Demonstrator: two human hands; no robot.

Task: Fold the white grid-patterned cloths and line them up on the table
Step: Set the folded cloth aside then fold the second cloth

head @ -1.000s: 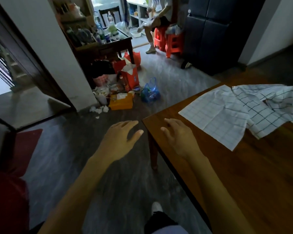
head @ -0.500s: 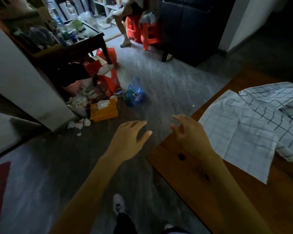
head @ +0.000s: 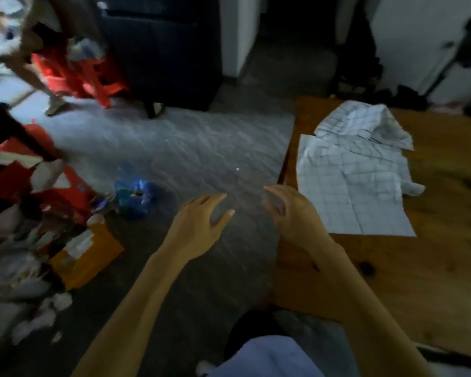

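Bare and empty, the left hand (head: 199,227) hovers over the grey floor with fingers loosely spread, and the right hand (head: 294,213) hangs at the brown wooden table's (head: 392,281) near-left edge, fingers slightly curled. Beyond it, unfolded white grid-patterned cloths (head: 354,175) lie overlapping, their long axis running away along the left edge, the farthest crumpled.

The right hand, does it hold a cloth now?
No. The right hand hangs over the table edge with loosely curled fingers, holding nothing, beside the cloth.
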